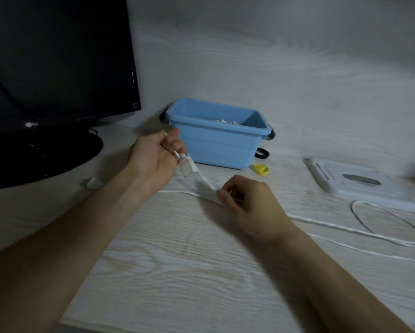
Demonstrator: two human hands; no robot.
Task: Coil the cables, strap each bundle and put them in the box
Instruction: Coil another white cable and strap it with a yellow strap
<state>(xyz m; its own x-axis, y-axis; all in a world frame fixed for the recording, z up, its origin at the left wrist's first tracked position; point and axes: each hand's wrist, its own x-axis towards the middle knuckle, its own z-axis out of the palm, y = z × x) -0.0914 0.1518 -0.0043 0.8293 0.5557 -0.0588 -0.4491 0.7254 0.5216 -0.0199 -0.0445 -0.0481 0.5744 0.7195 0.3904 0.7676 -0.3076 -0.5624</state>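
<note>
My left hand (153,157) is raised in front of the blue box (216,143) and pinches the plug end of a white flat cable, its connector (187,168) hanging below the fingers. A short way to the right, my right hand (247,203) pinches the same white cable (333,224) low over the table. From there the cable trails off to the right in loose loops. Something white lies inside the box. A yellow strap (261,169) and a black strap (262,153) lie by the box's right corner.
A dark monitor (57,63) on its round stand fills the left side. A small grey plug (92,183) lies near the stand. A white flat device (360,181) rests at the right. The wall stands close behind the box.
</note>
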